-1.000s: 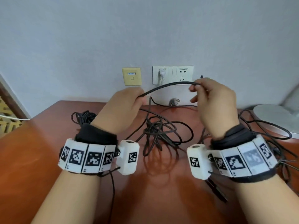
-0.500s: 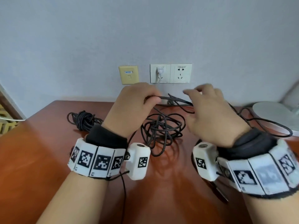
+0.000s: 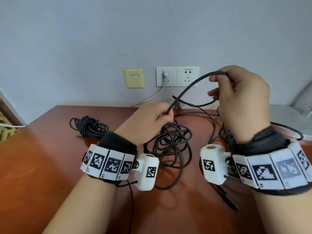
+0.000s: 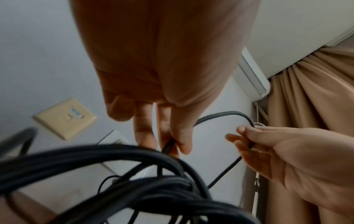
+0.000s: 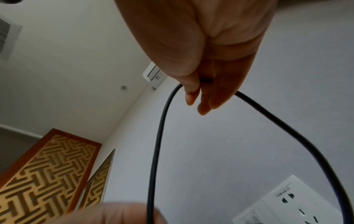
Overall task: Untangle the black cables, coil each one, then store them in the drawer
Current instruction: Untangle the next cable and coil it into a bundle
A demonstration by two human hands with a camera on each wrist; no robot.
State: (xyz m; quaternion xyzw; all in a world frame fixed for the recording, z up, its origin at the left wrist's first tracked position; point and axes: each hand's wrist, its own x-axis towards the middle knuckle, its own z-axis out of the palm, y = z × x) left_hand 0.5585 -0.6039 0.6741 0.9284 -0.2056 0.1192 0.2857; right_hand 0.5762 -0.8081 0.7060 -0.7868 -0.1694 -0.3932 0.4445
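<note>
The right hand (image 3: 243,100) is pinching a black cable (image 3: 190,85) between thumb and fingers, raised in front of the double wall socket (image 3: 177,76). The left hand (image 3: 148,120), lower and nearer the desk, is gripping the same cable in curled fingers, so the strand is arching between the two hands. Below them the rest of the cable is lying in a loose tangle (image 3: 170,146) on the reddish wooden desk (image 3: 42,166). A second black cable, already bundled (image 3: 89,126), is sitting on the desk well to the left. A beige wall plate (image 3: 134,78) is showing beside the socket, and a white plug (image 3: 166,73) is sitting in the socket's left half.
</note>
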